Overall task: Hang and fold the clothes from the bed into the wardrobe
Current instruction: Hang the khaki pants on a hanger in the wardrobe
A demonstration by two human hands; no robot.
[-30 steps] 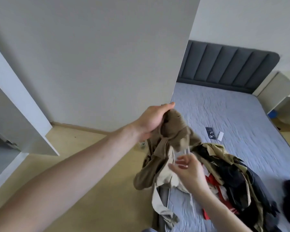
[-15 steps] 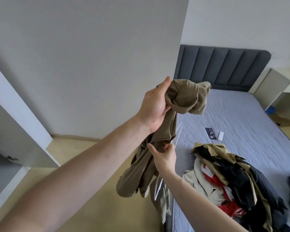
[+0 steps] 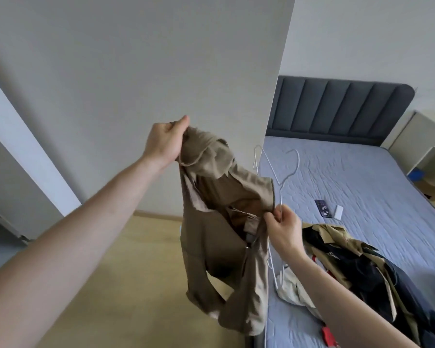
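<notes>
Head view: left hand point(image 3: 165, 141) clamps brown jacket point(image 3: 224, 222) collar, held above the bed's point(image 3: 362, 184) near-left corner; right hand point(image 3: 284, 228) pinches front edge plus wire hangers point(image 3: 276, 169). Risk: hangers snag or slip while threading.

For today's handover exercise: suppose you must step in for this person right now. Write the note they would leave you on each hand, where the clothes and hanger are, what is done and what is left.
Left hand: grips the top of the brown garment, held up in the air beside the bed.
Right hand: pinches the garment's front edge together with the white wire hangers, whose hooks stick up above it.
Clothes pile: lies on the bed near its edge, unsorted.
Done: one garment lifted, hanger in hand.
Left: get the hanger inside the garment, hang it in the wardrobe, then work through the pile.
</notes>
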